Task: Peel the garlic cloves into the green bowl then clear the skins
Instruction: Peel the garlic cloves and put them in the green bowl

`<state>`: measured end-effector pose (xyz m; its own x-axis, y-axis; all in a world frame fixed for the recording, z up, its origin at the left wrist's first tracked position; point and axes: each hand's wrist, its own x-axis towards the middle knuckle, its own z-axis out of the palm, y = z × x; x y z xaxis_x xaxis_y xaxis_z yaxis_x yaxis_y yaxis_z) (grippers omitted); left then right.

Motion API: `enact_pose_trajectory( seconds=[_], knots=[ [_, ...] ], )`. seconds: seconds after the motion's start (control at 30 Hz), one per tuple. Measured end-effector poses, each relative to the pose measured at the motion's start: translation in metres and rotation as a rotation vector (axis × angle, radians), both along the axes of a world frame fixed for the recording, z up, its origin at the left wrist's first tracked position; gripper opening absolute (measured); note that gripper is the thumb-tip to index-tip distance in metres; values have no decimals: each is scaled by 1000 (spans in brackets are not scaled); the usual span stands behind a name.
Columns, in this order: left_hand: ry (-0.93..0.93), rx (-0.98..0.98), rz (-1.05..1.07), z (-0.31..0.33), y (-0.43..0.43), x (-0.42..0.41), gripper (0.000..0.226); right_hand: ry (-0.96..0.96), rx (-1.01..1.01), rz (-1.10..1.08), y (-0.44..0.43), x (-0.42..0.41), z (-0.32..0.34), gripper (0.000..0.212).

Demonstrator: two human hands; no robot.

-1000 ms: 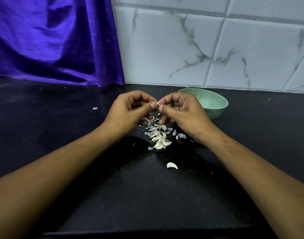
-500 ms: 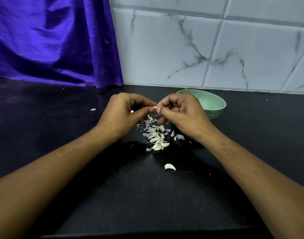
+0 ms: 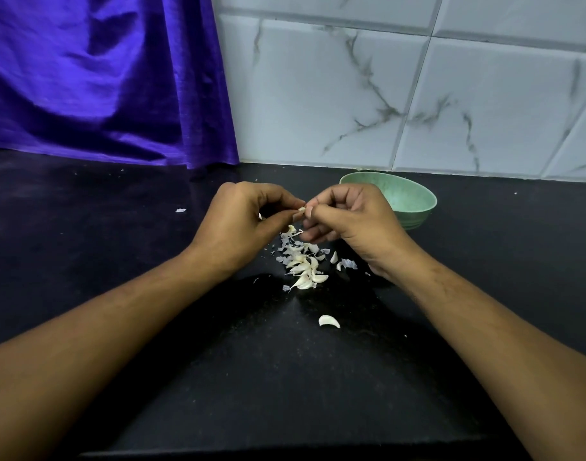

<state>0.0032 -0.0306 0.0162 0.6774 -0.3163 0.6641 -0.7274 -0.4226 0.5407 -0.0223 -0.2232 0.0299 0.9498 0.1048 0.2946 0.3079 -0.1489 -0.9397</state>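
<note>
Over the black counter, my left hand (image 3: 241, 221) and my right hand (image 3: 348, 217) meet fingertip to fingertip and pinch one small garlic clove (image 3: 301, 209) between them. Most of that clove is hidden by my fingers. Below the hands lies a heap of garlic cloves and papery skins (image 3: 303, 264). One clove (image 3: 329, 321) lies alone nearer to me. The green bowl (image 3: 414, 202) stands behind my right hand, partly hidden by it; I cannot see what it holds.
A purple cloth (image 3: 95, 78) hangs at the back left down to the counter. White marble-look tiles (image 3: 401, 88) form the back wall. A stray skin scrap (image 3: 181, 210) lies left of my left hand. The counter's front edge (image 3: 285, 450) runs along the bottom.
Both hands stay together at the clove with small finger shifts. The view has tilted slightly, so the hands and bowl sit a little higher in frame.
</note>
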Motion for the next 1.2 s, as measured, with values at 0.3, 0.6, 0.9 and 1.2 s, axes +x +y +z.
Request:
enact_pose_trajectory(
  seconds=[0.3,0.6,0.9,1.2],
  knots=[
    [-74,-33,-19,1,-3,-5,12,203,225,7,7,-3,3,14],
    [-61,-82,-35,2,-6,-6,11,379,414,90,10,-4,7,44],
    [51,-203,-90,2,-8,-6,11,433,496,168,10,-5,8,46],
    [518,-640,-261,5,-14,-6,9,18,-76,87,5,-4,3,8]
  ],
)
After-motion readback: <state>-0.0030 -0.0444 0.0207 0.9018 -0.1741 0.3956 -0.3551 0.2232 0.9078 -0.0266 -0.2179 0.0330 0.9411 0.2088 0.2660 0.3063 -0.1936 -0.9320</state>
